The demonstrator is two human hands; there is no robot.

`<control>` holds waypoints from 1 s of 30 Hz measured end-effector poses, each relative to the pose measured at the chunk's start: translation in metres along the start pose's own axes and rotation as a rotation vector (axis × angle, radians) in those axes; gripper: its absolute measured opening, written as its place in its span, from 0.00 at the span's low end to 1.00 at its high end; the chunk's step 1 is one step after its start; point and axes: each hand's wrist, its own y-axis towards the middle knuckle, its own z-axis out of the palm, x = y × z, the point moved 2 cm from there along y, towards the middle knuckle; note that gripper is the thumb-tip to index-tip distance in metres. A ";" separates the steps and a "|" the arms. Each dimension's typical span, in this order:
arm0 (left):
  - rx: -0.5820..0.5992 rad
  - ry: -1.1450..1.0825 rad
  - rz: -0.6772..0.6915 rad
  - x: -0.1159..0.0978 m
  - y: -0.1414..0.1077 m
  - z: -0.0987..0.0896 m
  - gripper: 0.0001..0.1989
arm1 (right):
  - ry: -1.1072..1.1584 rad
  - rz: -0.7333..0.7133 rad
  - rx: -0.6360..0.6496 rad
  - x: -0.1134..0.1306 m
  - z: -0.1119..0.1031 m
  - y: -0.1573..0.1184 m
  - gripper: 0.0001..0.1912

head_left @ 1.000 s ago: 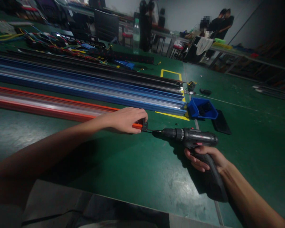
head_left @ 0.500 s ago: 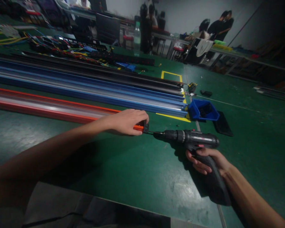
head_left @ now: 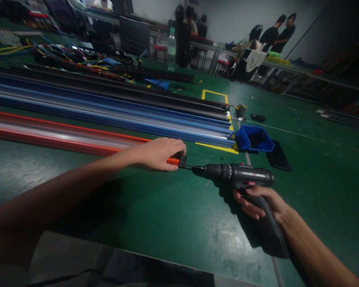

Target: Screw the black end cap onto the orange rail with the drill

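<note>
My left hand is wrapped over the right end of a long red metal profile, with its fingers around the edge. At that end sits a small black end piece. My right hand grips the handle of a black power drill, which points left. The drill's thin bit reaches to the black end piece; whether it sits in a screw is too small to tell. Blue profiles lie side by side just behind the red one.
Beyond the blue profiles are black profiles and tangled wires. A blue bin holding dark parts stands behind the drill, beside a flat black object. A bottle stands farther back. People are in the background.
Both hands, the drill and the red profile keep the same positions relative to each other; the view has shifted slightly. In the background, two people now appear farther apart.
</note>
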 end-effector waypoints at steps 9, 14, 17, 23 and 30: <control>-0.005 -0.008 -0.005 0.001 0.000 0.001 0.15 | -0.023 0.020 -0.083 0.001 0.004 -0.003 0.13; 0.002 -0.002 -0.003 0.000 0.000 0.001 0.14 | -0.012 0.016 -0.064 0.002 0.006 -0.002 0.12; 0.004 -0.006 -0.004 0.000 0.000 0.001 0.14 | -0.013 0.015 -0.063 0.002 0.006 -0.002 0.13; 0.004 -0.010 -0.002 0.000 0.000 0.001 0.14 | -0.022 0.015 -0.056 0.002 0.006 -0.002 0.13; 0.000 -0.012 -0.001 0.000 0.000 0.000 0.14 | -0.022 0.014 -0.075 0.003 0.006 -0.002 0.12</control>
